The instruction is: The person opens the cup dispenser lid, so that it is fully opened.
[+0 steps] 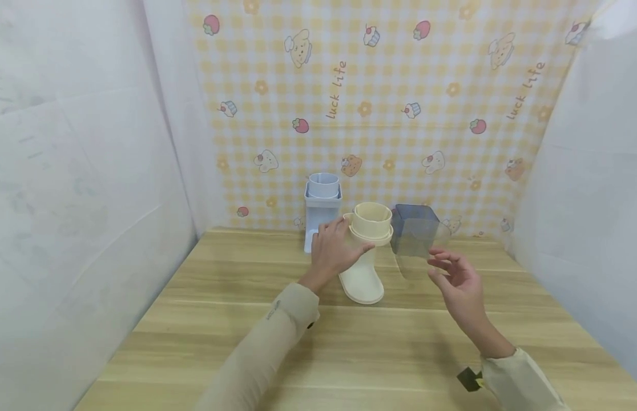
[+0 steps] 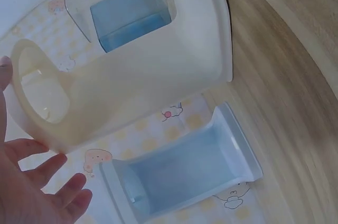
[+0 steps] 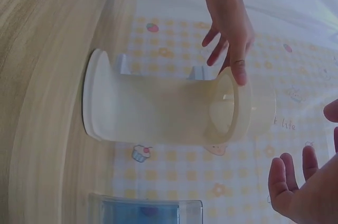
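My left hand [image 1: 333, 251] holds the top of a cream stand [image 1: 362, 281], its thumb on the near side of the collar. A round cream cup-like piece [image 1: 372, 227] sits on that collar. In the left wrist view the stand [image 2: 137, 78] shows a hollow ring end, with the fingers beside it. My right hand [image 1: 463, 291] is held up to the right of the stand, fingers loosely bent around nothing. It is nearest a clear container [image 1: 417, 265]; in the right wrist view its fingers [image 3: 309, 163] are apart from the stand.
Behind the left hand stands a similar pale blue stand [image 1: 322, 214] with a round blue piece [image 1: 323, 185] on top. A dark blue translucent box [image 1: 417, 212] is at the back, behind the clear container. The wooden table [image 1: 349, 359] meets a patterned cloth [image 1: 400, 142] at the back.
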